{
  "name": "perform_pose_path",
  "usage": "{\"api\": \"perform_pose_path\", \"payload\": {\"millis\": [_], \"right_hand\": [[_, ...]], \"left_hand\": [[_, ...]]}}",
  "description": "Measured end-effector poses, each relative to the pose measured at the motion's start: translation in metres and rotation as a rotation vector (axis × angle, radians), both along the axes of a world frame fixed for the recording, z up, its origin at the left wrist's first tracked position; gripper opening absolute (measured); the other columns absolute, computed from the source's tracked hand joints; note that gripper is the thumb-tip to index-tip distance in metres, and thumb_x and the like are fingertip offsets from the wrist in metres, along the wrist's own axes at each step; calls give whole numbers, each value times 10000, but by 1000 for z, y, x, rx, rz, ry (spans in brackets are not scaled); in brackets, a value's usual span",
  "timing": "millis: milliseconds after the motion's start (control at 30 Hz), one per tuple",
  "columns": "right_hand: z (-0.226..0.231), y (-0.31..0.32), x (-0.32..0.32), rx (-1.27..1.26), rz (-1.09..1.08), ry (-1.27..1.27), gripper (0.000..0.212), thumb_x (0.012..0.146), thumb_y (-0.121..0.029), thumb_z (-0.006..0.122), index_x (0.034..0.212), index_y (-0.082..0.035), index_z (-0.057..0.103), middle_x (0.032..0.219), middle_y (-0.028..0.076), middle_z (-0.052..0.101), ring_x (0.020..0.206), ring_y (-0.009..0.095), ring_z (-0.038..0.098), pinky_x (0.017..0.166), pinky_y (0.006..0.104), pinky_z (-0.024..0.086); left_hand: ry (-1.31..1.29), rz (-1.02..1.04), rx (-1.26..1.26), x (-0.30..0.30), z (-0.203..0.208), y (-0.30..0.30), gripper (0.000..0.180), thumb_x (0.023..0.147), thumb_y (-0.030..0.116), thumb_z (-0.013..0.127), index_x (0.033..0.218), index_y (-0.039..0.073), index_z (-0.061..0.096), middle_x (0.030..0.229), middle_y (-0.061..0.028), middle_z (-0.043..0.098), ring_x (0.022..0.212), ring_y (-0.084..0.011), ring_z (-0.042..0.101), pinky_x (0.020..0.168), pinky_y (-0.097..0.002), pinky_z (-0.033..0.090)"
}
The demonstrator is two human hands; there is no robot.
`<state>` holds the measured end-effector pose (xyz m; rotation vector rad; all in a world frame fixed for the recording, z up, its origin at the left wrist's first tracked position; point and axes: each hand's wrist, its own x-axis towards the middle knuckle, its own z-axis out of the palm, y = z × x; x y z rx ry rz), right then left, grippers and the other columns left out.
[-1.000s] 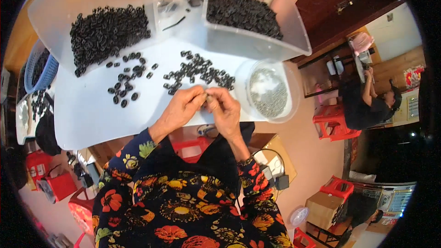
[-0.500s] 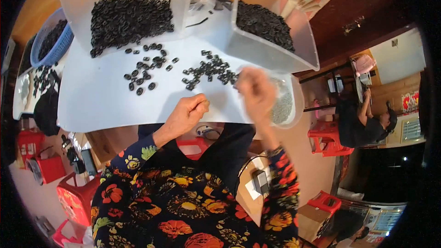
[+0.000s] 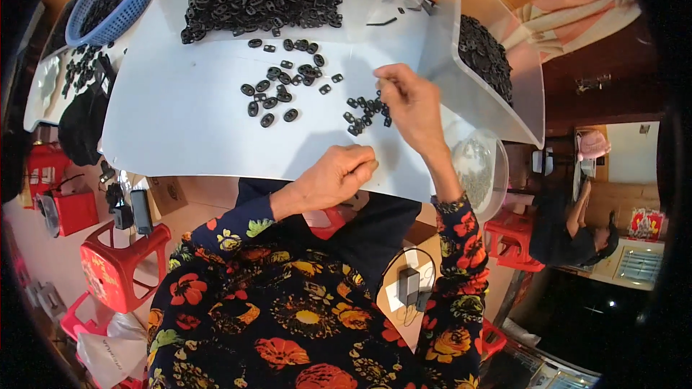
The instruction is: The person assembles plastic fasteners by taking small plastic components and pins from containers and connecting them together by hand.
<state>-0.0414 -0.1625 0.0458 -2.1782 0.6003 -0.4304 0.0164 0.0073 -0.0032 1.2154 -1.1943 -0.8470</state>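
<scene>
My left hand (image 3: 337, 173) is closed in a loose fist above the table's near edge, thumb laid along the curled fingers; whatever may be inside is hidden. Farther out and to the right, my right hand (image 3: 414, 108) has its thumb and fingertips pinched together. I cannot make out anything between them. Beneath and beside it lies a cluster of small black two-hole pieces (image 3: 358, 117), partly covered by the hand. Left of that cluster, larger black oval pieces (image 3: 269, 102) are scattered on the white table (image 3: 166, 126).
A clear bin (image 3: 160, 0) with a heap of black ovals stands at the far side. Another clear tub (image 3: 530, 112) of black parts is at the right, beside a clear container (image 3: 497, 187) of tiny pale bits. A blue basket (image 3: 115, 25) sits far left. A person (image 3: 566, 227) sits beyond.
The whole view has shifted, so the table contents appear farther right. My right hand has moved from beside the pale-bit container to over the small-piece cluster. The left hand stays closed.
</scene>
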Motion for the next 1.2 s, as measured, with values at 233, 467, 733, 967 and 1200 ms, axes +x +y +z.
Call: {"api": "perform_pose_path", "payload": {"millis": [233, 467, 733, 967, 1200], "right_hand": [[-7, 15, 77, -360, 352, 36, 337, 793, -100, 648, 1124, -101, 588, 1107, 84, 571, 1005, 313, 525, 876, 379, 446], [-22, 21, 97, -463, 347, 1, 280, 784, -111, 659, 1059, -73, 621, 1010, 89, 594, 921, 301, 538, 829, 369, 458], [-14, 12, 110, -455, 312, -138, 180, 768, -80, 655, 946, -57, 645, 954, 89, 601, 825, 297, 540, 733, 413, 458], [-22, 16, 160, -482, 221, -153, 361, 760, -145, 703, 1104, -110, 598, 1123, 87, 522, 964, 311, 489, 840, 438, 416], [-19, 16, 190, -544, 116, -231, 408, 765, -196, 711, 1145, -119, 585, 1169, 107, 497, 1023, 324, 459, 861, 452, 396]], "left_hand": [[19, -21, -27, 1, -3, 0, 127, 865, 94, 482, 796, -9, 456, 680, -162, 469, 666, -339, 486, 626, -402, 411], [-6, -9, -85, 1, -8, -1, 58, 840, 42, 500, 820, -12, 494, 702, -143, 497, 688, -317, 505, 637, -388, 427], [27, -18, -93, 1, -8, 1, 76, 869, 58, 497, 854, -17, 494, 733, -151, 504, 704, -328, 506, 657, -394, 430], [68, -45, -90, 1, -2, 4, 64, 851, 46, 491, 860, -18, 489, 748, -179, 508, 754, -372, 522, 681, -429, 430], [35, -11, -169, -5, -12, 1, 86, 862, 43, 503, 826, -29, 473, 746, -176, 494, 721, -368, 509, 663, -427, 424]]}}
